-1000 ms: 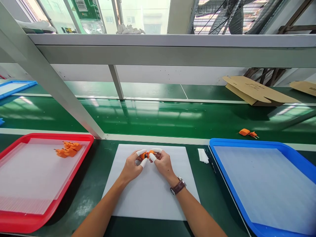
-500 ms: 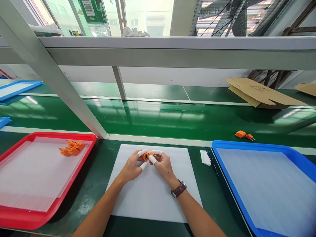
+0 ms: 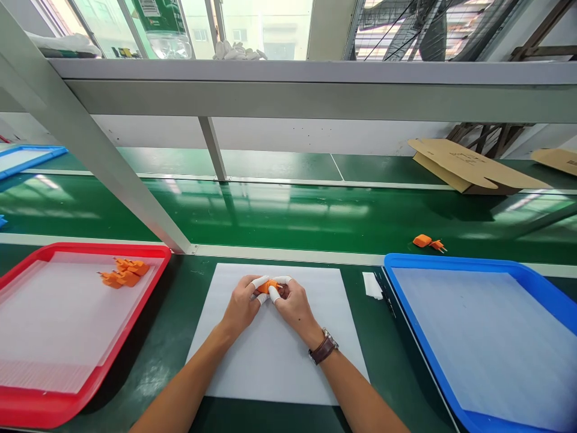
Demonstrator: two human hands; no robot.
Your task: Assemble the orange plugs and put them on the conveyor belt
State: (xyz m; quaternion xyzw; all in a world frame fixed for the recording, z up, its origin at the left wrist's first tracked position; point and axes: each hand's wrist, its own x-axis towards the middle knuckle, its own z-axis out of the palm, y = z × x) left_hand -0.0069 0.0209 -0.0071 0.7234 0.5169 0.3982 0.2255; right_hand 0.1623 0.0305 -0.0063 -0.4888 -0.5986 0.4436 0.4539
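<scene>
Together, the person's left hand (image 3: 240, 305) and right hand (image 3: 294, 307) pinch a small orange piece (image 3: 268, 287) over the far part of a white sheet (image 3: 270, 367); the fingers partly hide it, so whether it is one part or two cannot be told. White covers sit on the thumbs and index fingers, and a watch (image 3: 323, 347) with a brown strap circles the right wrist. To the left, a red tray (image 3: 103, 246) carries a cluster of orange plugs (image 3: 126, 275) near its far right corner. To the right lies a blue tray (image 3: 446, 263), a white slip (image 3: 372, 285) just beside it. Beyond that tray, two orange parts (image 3: 422, 240) rest close together on the green surface (image 3: 288, 231).
</scene>
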